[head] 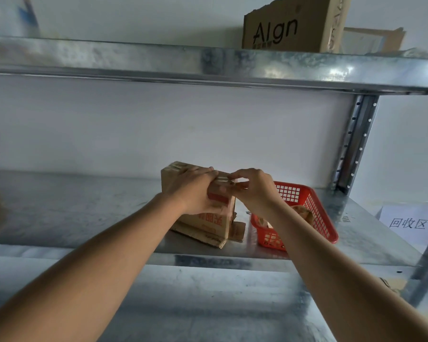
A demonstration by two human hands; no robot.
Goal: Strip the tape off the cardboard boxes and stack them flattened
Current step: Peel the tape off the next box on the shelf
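Observation:
A small brown cardboard box with red print stands upright on the middle metal shelf, resting on a flattened piece of cardboard. My left hand grips the box from the front and top, holding it steady. My right hand pinches at the strip of tape along the box's top right edge. Whether the tape end is lifted I cannot tell.
A red plastic basket with crumpled brown tape or paper inside sits just right of the box. A white paper label lies at the shelf's right end. A large cardboard box stands on the upper shelf. A steel upright is at right.

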